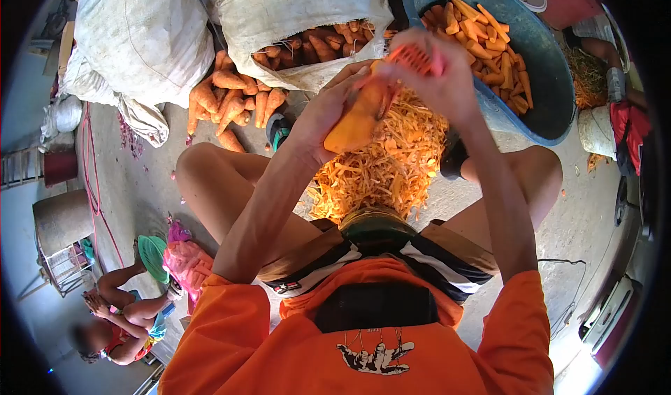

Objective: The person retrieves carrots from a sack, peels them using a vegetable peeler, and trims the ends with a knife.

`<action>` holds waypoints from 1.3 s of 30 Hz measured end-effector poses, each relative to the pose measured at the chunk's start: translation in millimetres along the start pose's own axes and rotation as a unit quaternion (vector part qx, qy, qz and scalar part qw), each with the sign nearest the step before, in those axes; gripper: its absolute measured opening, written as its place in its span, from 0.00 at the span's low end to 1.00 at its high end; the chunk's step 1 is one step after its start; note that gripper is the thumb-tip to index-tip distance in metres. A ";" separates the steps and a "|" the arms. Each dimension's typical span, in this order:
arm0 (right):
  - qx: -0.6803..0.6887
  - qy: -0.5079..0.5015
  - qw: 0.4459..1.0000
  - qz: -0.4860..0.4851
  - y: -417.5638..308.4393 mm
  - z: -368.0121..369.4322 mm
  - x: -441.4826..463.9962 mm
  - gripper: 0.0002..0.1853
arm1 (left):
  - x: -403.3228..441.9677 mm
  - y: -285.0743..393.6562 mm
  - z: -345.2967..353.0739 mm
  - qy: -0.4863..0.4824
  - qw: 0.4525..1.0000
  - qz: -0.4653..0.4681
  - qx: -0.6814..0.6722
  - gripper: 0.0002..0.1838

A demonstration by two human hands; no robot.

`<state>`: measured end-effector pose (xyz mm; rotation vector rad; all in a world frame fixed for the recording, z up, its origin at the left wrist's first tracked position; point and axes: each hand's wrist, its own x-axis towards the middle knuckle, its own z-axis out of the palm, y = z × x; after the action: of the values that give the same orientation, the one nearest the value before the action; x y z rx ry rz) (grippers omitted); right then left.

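Note:
My left hand (323,115) is wrapped around a thick orange carrot (353,128), which it holds up at a slant over the floor. My right hand (451,74) grips a red peeler (414,58) at the carrot's upper end; motion blurs it a little, and I cannot tell whether the blade touches. Under both hands, a large heap of orange peelings (381,178) lies between my legs. To the upper right, a blue tub (549,119) contains many peeled carrots (489,42).
An open white sack (300,4) of unpeeled carrots lies ahead, beside a bulging white sack (140,35). Loose unpeeled carrots (231,98) are spread on the floor before them. Another person (126,318) sits at the lower left near a green basket (152,257). A pink hose (91,178) runs along the left.

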<state>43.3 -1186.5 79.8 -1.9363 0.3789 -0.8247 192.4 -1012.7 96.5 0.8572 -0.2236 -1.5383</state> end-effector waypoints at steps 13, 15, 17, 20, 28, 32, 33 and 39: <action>0.131 0.031 0.989 0.053 -3.3 -12.0 9.7 0.11 | -1.6 1.0 -2.7 -0.004 1.000 -0.024 -0.003 0.21; -0.047 0.068 0.996 0.016 2.2 -28.1 17.4 0.09 | -1.5 2.0 -1.3 -0.022 0.999 -0.041 -0.008 0.20; 0.099 0.069 0.993 0.005 0.9 -20.1 18.7 0.09 | -0.5 3.7 -2.1 -0.026 0.996 -0.048 -0.065 0.20; 0.073 -0.021 0.994 -0.073 -38.0 4.3 4.2 0.12 | 4.8 3.2 -14.7 -0.031 0.997 -0.042 -0.055 0.21; 0.106 0.039 0.994 0.012 -27.6 -13.8 11.7 0.14 | 2.6 0.5 3.5 -0.017 0.999 -0.027 -0.026 0.22; -0.020 -0.029 0.994 -0.107 -33.4 0.9 5.0 0.13 | -3.4 1.9 7.9 0.044 0.999 0.005 -0.005 0.22; -0.025 -0.031 0.993 -0.108 -31.3 2.3 1.6 0.12 | -5.6 0.1 4.5 0.048 0.999 0.000 -0.005 0.22; 0.057 0.071 0.996 0.004 -18.1 -14.5 12.0 0.11 | -0.1 4.4 2.2 0.028 0.997 -0.053 -0.040 0.21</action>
<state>40.6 -1194.1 104.6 -1.7743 0.4145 -0.9619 194.4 -1014.1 100.7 0.8588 -0.0753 -1.6089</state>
